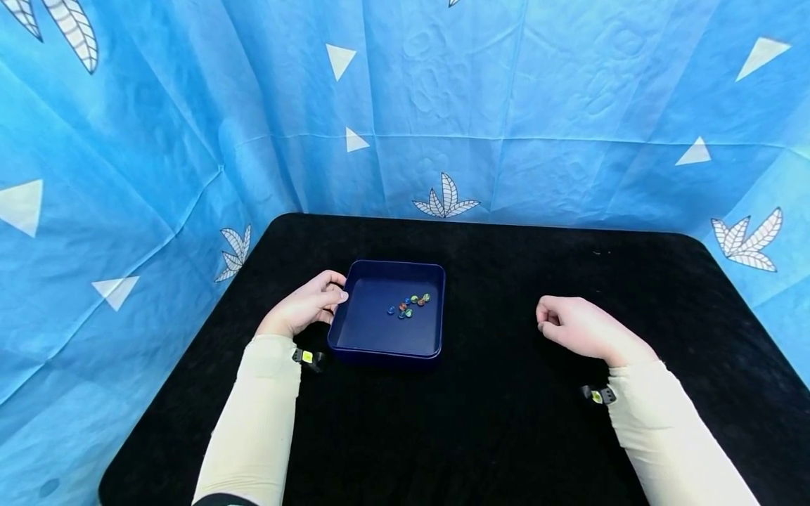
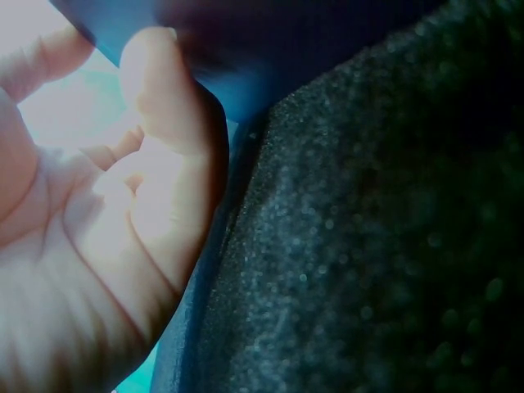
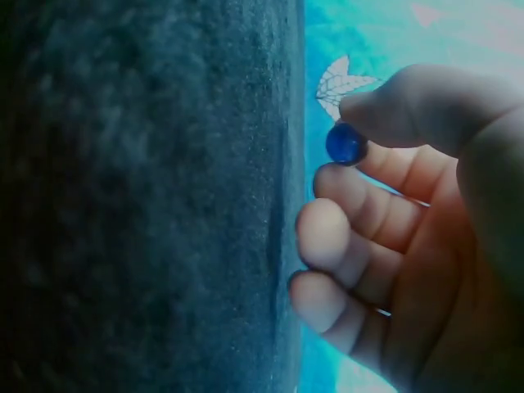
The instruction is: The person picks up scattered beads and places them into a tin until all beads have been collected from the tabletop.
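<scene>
A square dark-blue tray lies on the black table, left of the middle in the head view. Several small coloured glass marbles form a loose cluster on its floor, toward the right side. My left hand grips the tray's left side, the thumb at the rim; the left wrist view shows that thumb against the blue wall. Well to the right of the tray, my right hand is over the table. Between its thumb and index finger it pinches a blue marble, which the hand hides in the head view.
The black cloth-covered table stretches around the tray on all sides. Blue curtains with leaf and triangle prints hang behind it and at both sides. A small camera sits on each wrist, below the hands.
</scene>
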{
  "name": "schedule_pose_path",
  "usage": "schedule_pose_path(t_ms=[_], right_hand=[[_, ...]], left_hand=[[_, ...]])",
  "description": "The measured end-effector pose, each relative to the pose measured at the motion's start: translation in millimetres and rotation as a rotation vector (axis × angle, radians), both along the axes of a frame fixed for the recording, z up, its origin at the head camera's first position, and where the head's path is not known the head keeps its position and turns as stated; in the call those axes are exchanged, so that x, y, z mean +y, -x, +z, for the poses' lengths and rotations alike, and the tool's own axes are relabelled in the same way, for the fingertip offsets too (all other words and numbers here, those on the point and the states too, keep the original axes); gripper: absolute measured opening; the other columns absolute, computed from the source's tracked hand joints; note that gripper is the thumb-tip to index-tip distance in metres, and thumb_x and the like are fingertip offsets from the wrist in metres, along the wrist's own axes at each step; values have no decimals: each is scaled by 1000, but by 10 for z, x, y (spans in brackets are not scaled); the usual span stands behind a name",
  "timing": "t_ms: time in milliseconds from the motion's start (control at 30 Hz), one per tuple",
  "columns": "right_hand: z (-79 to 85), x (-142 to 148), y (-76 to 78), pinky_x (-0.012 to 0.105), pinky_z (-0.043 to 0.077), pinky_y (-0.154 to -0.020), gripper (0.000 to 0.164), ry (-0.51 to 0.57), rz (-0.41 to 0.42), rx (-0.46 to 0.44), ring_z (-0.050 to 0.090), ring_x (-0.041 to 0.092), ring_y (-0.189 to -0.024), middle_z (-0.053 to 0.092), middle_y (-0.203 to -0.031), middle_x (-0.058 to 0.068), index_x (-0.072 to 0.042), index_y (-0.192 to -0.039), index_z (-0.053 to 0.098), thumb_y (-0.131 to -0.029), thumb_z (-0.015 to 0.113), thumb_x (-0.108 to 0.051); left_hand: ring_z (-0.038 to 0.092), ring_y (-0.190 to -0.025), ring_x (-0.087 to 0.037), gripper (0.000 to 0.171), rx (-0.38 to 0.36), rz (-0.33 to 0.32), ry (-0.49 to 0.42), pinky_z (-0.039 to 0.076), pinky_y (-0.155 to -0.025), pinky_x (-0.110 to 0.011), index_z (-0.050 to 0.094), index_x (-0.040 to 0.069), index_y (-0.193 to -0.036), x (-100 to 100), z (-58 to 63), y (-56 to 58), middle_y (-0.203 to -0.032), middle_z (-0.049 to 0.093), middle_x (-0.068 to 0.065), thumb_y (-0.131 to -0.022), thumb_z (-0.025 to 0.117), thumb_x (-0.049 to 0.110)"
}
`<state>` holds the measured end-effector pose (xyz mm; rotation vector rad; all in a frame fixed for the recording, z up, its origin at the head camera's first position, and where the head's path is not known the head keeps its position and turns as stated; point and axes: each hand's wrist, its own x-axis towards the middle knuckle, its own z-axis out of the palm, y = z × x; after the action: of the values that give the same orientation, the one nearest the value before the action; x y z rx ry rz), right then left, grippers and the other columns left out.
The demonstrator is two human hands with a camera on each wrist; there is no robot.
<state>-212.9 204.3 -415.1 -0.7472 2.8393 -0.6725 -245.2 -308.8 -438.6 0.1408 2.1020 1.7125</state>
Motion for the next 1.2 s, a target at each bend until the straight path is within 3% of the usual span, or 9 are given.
schedule_pose_path(t_ms=[433, 567, 867, 1200], right_hand=[[103, -3, -25, 28, 42, -62, 13, 183, -88, 233, 50, 9, -66, 54, -75, -9, -23, -90, 61, -93, 68, -12], [126, -116, -57, 28, 43, -62, 7, 209, -67, 225, 51, 8, -66, 54, -76, -9, -20, -91, 63, -95, 68, -16], [247, -487, -11, 30, 45, -64, 13, 184, 17, 171, 52, 8, -68, 55, -79, -11, -25, -90, 61, -94, 71, -17], [392, -894, 26, 31, 45, -64, 15, 202, 78, 197, 51, 8, -67, 54, -78, -11, -27, -88, 60, -93, 71, -17]], left_hand=[[63, -78, -26, 44, -4, -13, 7, 57, -69, -41, 37, -1, -137, 31, 6, 10, -101, 62, -20, -102, 58, 17], [63, -78, -26, 45, -8, -8, 7, 57, -69, -42, 38, 0, -137, 32, -5, 7, -101, 62, -19, -102, 59, 17], [64, -77, -25, 42, -2, 1, -6, 58, -68, -42, 38, 0, -135, -9, -62, -5, -106, 59, -21, -102, 58, 16], [64, -77, -25, 42, 0, -1, -2, 58, -68, -40, 38, 0, -134, -15, -55, 15, -105, 60, -20, -101, 59, 16]])
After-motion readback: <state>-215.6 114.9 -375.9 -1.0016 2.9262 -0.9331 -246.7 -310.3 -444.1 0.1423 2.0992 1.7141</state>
